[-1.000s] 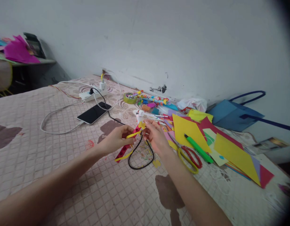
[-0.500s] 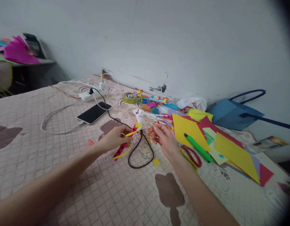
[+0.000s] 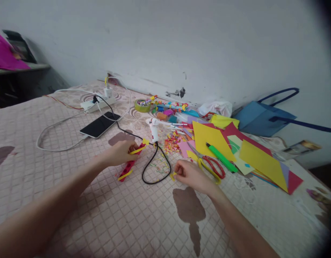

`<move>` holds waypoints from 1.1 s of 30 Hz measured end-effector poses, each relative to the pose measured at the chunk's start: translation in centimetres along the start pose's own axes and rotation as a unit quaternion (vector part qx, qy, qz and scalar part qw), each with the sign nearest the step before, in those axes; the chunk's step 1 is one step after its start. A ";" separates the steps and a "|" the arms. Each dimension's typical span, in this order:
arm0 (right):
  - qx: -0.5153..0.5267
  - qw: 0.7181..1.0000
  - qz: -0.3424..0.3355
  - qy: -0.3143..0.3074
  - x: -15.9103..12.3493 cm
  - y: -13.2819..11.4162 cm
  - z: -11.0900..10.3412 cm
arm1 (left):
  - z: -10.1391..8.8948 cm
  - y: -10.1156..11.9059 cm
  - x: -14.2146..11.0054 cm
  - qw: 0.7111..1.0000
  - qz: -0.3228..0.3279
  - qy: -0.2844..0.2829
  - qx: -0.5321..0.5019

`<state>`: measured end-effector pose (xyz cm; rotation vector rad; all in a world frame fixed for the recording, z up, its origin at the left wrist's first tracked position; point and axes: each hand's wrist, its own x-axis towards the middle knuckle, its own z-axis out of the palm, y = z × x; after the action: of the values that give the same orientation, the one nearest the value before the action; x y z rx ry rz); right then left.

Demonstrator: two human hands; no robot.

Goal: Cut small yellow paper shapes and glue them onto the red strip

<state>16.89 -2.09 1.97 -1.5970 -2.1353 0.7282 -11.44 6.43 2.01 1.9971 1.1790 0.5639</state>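
Observation:
My left hand (image 3: 123,153) is closed around a red paper strip (image 3: 127,168) with dark spots and yellow paper bands along it. A small yellow flower shape shows at the strip's upper end. My right hand (image 3: 191,174) has its fingertips pinched on a small yellow paper cutout (image 3: 173,176) at the tablecloth. Between my hands lies the looped black cord of a white glue gun (image 3: 154,129), which rests just beyond them. Red-and-yellow-handled scissors (image 3: 212,168) lie right beside my right hand.
Coloured paper sheets (image 3: 262,161) and a green utility knife (image 3: 221,157) lie at the right. Paper scraps (image 3: 174,142) are heaped mid-table. A phone (image 3: 99,124) charges from a power strip (image 3: 87,104). Behind stand a tape roll (image 3: 142,106) and a blue bag (image 3: 263,118).
My right hand has moved down and toward me, from above the scraps to the yellow cutout. My left hand still holds the red strip. The view has shifted slightly.

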 end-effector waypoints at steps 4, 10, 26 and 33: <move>0.036 0.999 -0.005 -0.021 0.3 0.2 0.4 | 0.2 0.1 -0.2 0.996 -0.016 -0.018 0.082; 0.220 0.975 0.007 -0.014 1.5 -0.9 -0.2 | -0.8 0.3 -0.7 0.994 -0.017 -0.035 0.107; 0.289 0.955 -0.065 0.028 7.4 -4.6 1.7 | 1.6 4.4 0.6 0.997 0.072 0.010 -0.034; 0.258 0.961 -0.037 0.092 8.4 -2.2 0.8 | 0.4 3.1 2.0 0.972 0.001 -0.038 -0.230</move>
<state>12.33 5.34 2.62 -1.2424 -1.6807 0.9713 -8.48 7.07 4.13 1.6073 0.9000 0.6868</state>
